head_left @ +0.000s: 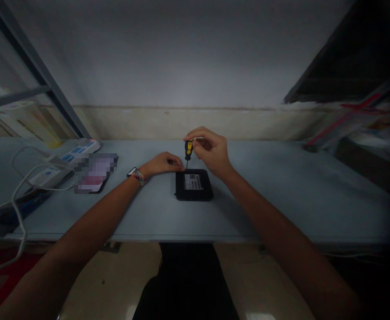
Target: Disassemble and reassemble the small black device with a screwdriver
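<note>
A small black box (194, 185) with a white label lies flat on the grey table (281, 195), in the middle. My right hand (211, 151) is closed round a short screwdriver (189, 149) with a yellow and black handle, held upright with its tip at the box's far edge. My left hand (163, 163) rests on the table at the box's far left corner, fingers curled against it. A striped band (138, 176) is on my left wrist.
A white power strip (68, 162) with white cables (18, 195) lies at the left. Next to it is a blurred-out flat object (93, 173). Metal shelf bars (31, 66) rise at the far left. Stacked papers and boxes (358, 120) crowd the right. The wall runs behind the table.
</note>
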A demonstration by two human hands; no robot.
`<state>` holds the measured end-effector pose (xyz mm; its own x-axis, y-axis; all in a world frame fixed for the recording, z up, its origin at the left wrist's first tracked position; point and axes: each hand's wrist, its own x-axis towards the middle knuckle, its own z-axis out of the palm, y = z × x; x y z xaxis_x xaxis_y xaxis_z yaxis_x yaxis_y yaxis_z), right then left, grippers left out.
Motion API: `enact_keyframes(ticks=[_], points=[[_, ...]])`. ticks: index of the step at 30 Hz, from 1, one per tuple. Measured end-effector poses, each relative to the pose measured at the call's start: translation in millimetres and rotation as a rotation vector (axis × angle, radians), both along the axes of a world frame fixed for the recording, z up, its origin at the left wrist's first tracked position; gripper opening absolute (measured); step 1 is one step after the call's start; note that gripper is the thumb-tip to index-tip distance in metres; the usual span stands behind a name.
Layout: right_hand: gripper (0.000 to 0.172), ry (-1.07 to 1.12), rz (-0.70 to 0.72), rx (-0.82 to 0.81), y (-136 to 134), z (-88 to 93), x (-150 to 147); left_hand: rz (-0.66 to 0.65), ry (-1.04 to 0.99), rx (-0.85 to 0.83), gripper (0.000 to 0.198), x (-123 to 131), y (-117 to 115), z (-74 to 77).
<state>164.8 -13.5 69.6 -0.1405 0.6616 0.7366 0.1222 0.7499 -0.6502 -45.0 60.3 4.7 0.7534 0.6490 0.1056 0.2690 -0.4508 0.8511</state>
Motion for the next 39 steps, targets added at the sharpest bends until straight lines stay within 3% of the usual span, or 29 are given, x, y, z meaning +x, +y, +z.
enact_keyframes(ticks=[7, 9, 15, 19, 28, 36, 39], points=[[0.010, 0.042, -0.042, -0.032, -2.5, -2.0, -4.5, 0.009, -0.003, -0.006, 0.033, 0.2, 2.3, -2.9], [0.004, 0.032, -0.107, 0.019, -1.9, -2.1, -6.0, 0.009, -0.001, -0.002, 0.033, 0.2, 2.9, -3.9], [0.008, 0.029, -0.236, 0.153, -0.1, 0.6, -5.9, -0.005, -0.011, 0.014, 0.032, -0.3, 2.4, -3.3], [0.002, 0.015, -0.188, 0.141, -1.4, 3.1, -3.0, -0.010, -0.012, 0.003, 0.030, -0.1, -0.2, -0.2], [0.008, -0.021, -0.084, 0.071, -3.3, 7.7, 0.5, 0.003, 0.003, 0.001, 0.034, 0.0, 0.6, -0.6], [0.014, 0.092, 0.023, -0.175, -7.4, 5.9, -2.4, -0.008, 0.001, 0.007, 0.033, -0.6, 4.0, -4.4], [0.010, 0.142, 0.067, -0.188, -4.9, 5.9, -3.7, 0.004, 0.014, 0.015, 0.035, -1.1, 4.7, -5.6]])
